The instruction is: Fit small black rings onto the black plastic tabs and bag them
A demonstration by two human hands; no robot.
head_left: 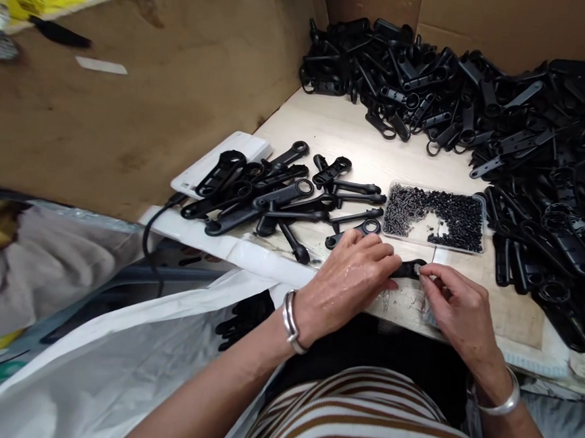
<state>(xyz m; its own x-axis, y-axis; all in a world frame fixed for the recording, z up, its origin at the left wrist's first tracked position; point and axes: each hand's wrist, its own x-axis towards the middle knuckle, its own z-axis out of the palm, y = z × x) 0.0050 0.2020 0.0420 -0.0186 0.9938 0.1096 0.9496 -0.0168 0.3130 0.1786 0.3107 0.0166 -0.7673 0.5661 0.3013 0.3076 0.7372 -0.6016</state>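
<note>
A black plastic arm-shaped part (408, 268) lies near the table's front edge between my hands. My left hand (356, 269) is closed over its left end, the fingertips partly hidden behind the knuckles. At the part's right end, my right hand (453, 298) pinches with thumb and forefinger; whatever sits between them is too small to make out. Just beyond my hands stands a clear shallow box (395, 235) with tiny silvery pieces on its left side and tiny black pieces on its right.
Several similar black parts (283, 202) lie loosely to the left, some resting on a white flat device (201, 174) with a black cable (147, 236). A large heap of black parts (429, 88) fills the back and right. A cardboard wall (182, 73) rises at left.
</note>
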